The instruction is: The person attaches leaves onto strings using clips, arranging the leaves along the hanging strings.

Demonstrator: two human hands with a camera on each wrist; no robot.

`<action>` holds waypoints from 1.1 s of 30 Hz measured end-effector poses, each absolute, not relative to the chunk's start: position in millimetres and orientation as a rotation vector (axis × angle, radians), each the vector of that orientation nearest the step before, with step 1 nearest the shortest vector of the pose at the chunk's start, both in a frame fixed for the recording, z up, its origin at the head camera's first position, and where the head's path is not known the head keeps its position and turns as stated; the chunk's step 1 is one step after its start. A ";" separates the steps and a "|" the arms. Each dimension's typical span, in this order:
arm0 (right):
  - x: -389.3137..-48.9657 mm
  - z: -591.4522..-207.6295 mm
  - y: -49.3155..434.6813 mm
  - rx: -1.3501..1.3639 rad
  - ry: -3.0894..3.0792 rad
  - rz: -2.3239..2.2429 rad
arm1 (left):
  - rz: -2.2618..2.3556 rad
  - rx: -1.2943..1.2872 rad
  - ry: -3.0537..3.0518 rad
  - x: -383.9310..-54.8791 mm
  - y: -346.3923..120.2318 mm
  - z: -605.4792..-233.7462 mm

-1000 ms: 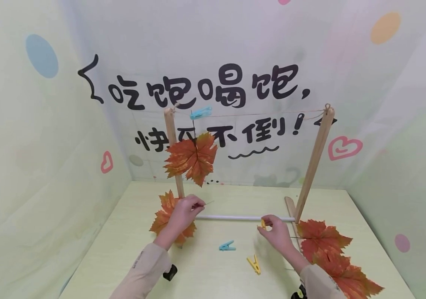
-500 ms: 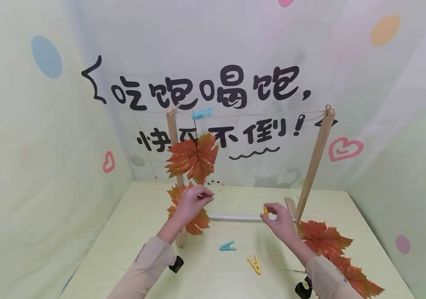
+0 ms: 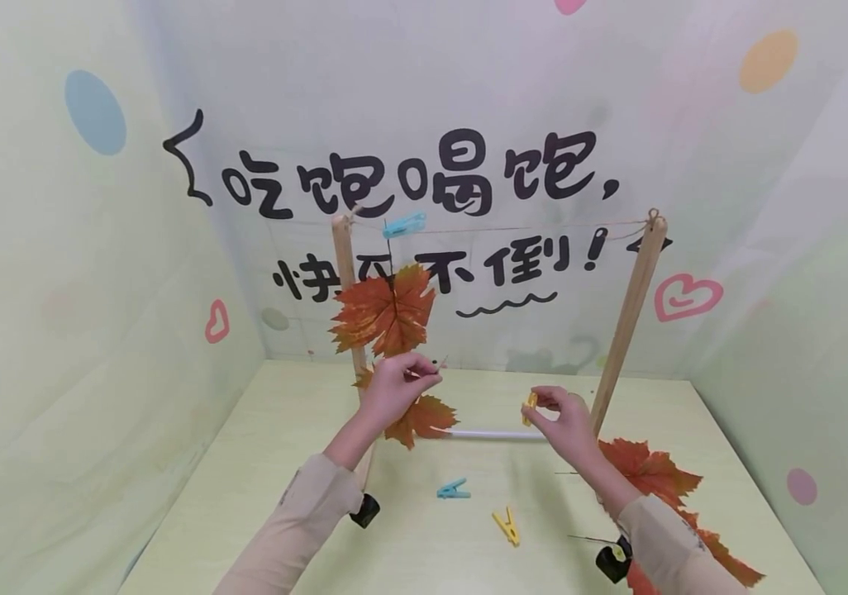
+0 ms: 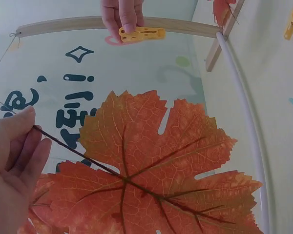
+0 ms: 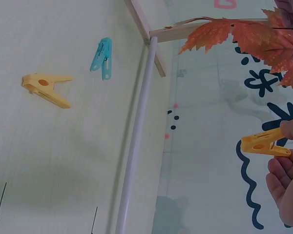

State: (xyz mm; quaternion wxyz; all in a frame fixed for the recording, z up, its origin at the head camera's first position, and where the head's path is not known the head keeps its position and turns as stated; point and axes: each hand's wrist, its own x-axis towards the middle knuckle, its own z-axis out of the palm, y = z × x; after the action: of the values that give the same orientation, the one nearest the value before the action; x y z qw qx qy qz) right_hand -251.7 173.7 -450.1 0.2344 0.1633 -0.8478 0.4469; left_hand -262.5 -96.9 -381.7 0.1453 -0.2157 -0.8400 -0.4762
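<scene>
My left hand [image 3: 397, 387] pinches the thin stem of an orange-red artificial leaf [image 4: 156, 161] between thumb and fingers; the leaf hangs below the hand, in front of the left post. In the right wrist view, my right hand [image 5: 288, 180] holds a yellow clothespin [image 5: 261, 143] by its handle ends, with the nose pointing away from the palm. Above both hands a string [image 3: 513, 227] runs between two wooden posts. A light blue clothespin [image 3: 404, 225] clips another orange leaf [image 3: 387, 310] to it near the left post.
On the table [image 3: 305, 529] lie a blue clothespin [image 3: 454, 489] and a yellow clothespin [image 3: 506, 526]. Orange leaves [image 3: 647, 471] lie at the right, partly behind the right forearm. A white tube [image 3: 494, 435] joins the frame's bases, and the right post [image 3: 621, 330] stands beyond the right hand.
My left hand has risen and moved right, carrying the leaf up from low beside the left post. The right hand has lifted slightly with the yellow clothespin.
</scene>
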 end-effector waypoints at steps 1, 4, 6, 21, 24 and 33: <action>-252.1 -448.0 173.9 0.439 -2.335 1.248 | -1.392 -0.614 -2.417 -263.2 -96.0 -380.5; -253.8 -441.8 174.7 0.421 -2.347 1.282 | -1.432 -0.612 -2.398 -264.9 -93.5 -376.7; -255.4 -437.0 175.0 0.423 -2.343 1.289 | -1.442 -0.614 -2.382 -266.4 -92.2 -375.0; -256.0 -388.9 172.8 0.340 -2.373 1.582 | -1.552 -0.580 -2.324 -269.2 -79.8 -360.8; -251.3 -371.7 169.8 0.348 -2.380 1.602 | -1.557 -0.585 -2.299 -269.8 -78.3 -356.6; -263.1 -356.2 176.1 0.435 -2.324 1.620 | -1.575 -0.560 -2.273 -275.2 -75.4 -343.3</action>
State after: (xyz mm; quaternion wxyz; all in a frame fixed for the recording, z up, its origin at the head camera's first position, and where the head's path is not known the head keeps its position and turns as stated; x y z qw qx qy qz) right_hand -263.1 176.1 -356.2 0.1372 0.1505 -0.8032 0.5599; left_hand -275.2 -75.4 -343.3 0.1595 -0.1958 -0.7954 -0.5510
